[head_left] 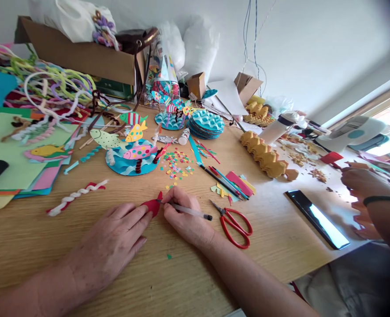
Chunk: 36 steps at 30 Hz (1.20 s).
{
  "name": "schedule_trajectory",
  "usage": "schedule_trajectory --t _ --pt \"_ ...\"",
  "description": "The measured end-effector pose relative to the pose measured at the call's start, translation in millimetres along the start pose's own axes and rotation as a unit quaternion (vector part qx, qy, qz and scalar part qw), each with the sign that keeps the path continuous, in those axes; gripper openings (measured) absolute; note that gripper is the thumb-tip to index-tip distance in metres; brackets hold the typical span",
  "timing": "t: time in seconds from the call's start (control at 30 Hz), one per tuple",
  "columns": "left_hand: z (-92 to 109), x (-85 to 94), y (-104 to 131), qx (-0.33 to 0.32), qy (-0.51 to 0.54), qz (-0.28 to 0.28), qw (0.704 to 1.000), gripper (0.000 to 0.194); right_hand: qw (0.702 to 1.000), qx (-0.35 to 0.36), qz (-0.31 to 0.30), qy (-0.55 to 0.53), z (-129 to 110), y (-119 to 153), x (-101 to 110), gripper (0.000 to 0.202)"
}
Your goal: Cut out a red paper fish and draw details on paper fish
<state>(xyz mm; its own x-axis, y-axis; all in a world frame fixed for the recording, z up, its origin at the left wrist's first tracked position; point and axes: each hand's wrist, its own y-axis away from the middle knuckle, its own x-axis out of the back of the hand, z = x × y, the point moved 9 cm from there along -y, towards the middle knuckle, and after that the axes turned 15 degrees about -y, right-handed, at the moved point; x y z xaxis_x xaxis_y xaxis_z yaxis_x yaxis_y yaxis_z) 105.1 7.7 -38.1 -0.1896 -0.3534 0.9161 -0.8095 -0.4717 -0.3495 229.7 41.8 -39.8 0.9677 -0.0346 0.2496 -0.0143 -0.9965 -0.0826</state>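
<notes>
A small red paper piece, fish-shaped [154, 207], lies on the wooden table in front of me. My left hand [120, 231] rests over its left part, fingers stretched flat and pressing it down, the thumb apart. My right hand [184, 215] is closed around a clear-barrelled pen [191, 211] with a dark end. The pen's tip touches the red paper near its tail. Red-handled scissors [236, 224] lie just right of my right hand. A tiny green paper scrap [169, 256] lies below the hands.
A blue base with paper fish [138, 163] stands ahead, near confetti dots [176, 162]. Pencils [224, 181], a twisted white pipe cleaner [79, 196], stacked coloured paper [19, 154] and a phone [317, 218] surround my hands. Another person's hand [363, 180] is at the right, beside egg-carton pieces.
</notes>
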Motion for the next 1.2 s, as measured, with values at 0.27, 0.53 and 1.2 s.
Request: schedule_trajectory --t 0.27,0.53,1.2 --pt "-1.1 -1.9 0.9 0.007 0.011 -0.007 1.000 0.035 1.000 -0.002 -0.012 0.009 -3.5 1.8 -0.4 0.010" --pt "-1.7 -1.1 -0.4 0.013 0.010 -0.022 1.000 0.035 0.999 -0.028 -0.010 -0.019 1.4 1.9 0.4 0.009" --pt "-1.7 -0.8 0.1 0.013 0.012 -0.014 1.000 0.034 1.000 -0.009 -0.009 0.014 -3.2 2.0 0.3 0.010"
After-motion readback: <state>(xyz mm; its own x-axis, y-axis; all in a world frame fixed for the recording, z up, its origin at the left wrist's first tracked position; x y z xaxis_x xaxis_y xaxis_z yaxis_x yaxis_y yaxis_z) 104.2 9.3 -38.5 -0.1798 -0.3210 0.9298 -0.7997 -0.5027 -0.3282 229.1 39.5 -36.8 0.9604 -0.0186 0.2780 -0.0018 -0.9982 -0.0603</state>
